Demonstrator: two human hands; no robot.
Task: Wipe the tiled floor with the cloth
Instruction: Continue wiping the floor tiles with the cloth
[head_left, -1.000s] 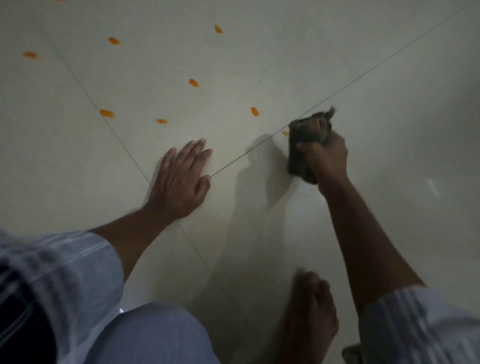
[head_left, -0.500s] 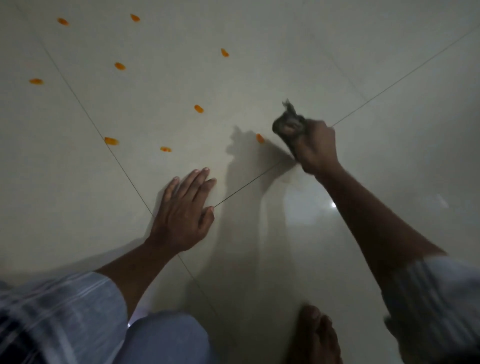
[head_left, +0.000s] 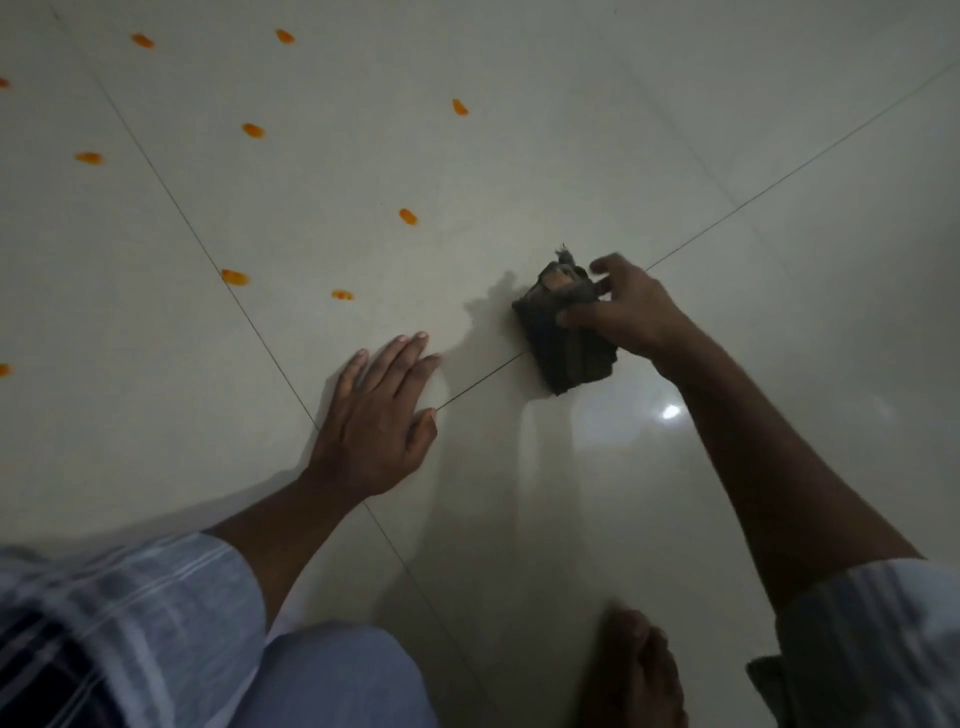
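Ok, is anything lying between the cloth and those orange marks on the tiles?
Nothing visible. The right hand holds the dark cloth on the floor, and bare tile runs from it to the nearest orange marks. The left hand rests flat, nearer the person, off that path.

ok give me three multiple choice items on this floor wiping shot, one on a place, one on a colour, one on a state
1. Where does the cloth lie?
A. on a grout line
B. on the knee
C. under the left hand

2. What colour are the spots on the floor?
A. blue
B. orange
C. black

3. How is the left hand?
A. clenched in a fist
B. flat on the floor
C. holding the cloth

Answers: 1 A, the line runs under the cloth, which the right hand grips. 2 B, the marks are orange. 3 B, its fingers lie straight on the tile.
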